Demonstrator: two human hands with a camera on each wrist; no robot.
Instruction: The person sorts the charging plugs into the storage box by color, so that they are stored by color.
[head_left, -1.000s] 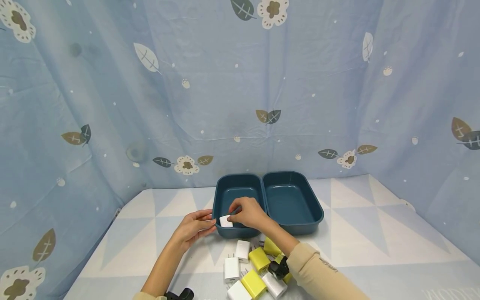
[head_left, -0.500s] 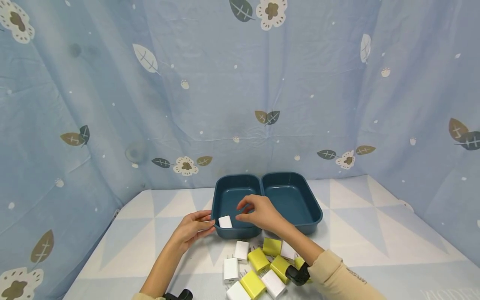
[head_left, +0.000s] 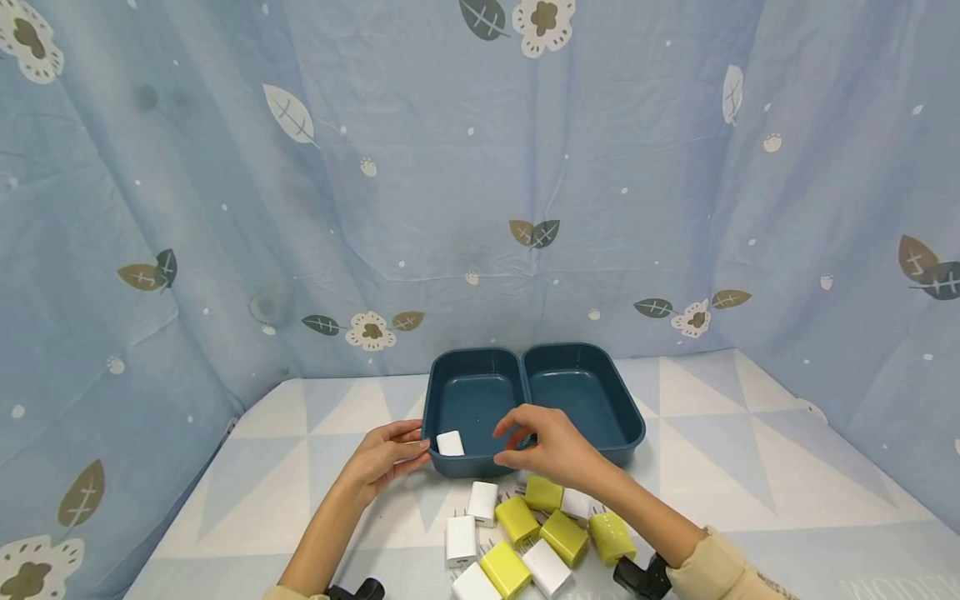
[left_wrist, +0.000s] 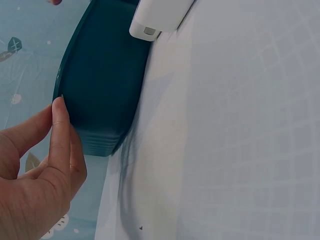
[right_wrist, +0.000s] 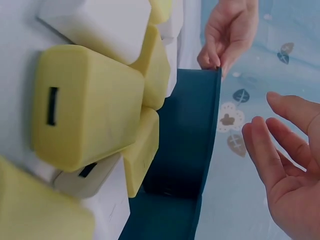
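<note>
Find the white charger (head_left: pixel 451 443) in the lower middle of the head frame, inside the left tray (head_left: pixel 477 406), near its front left corner. Looks light, stiff and smooth, so may slip a little, but probably not fragile. Better to pinch at mid-body, by two opposite sides. Lies to the left of the right hand (head_left: pixel 551 448), apart from its fingers (right_wrist: pixel 264 152), curved with a gap and holding nothing. With the left hand (head_left: pixel 386 454), pinches the left tray at its left rim. Notice loose white chargers (head_left: pixel 461 542) and yellow chargers (head_left: pixel 506 569) at bottom centre, on the surface (head_left: pixel 720 492), and the right tray (head_left: pixel 577 396) just beside.
</note>
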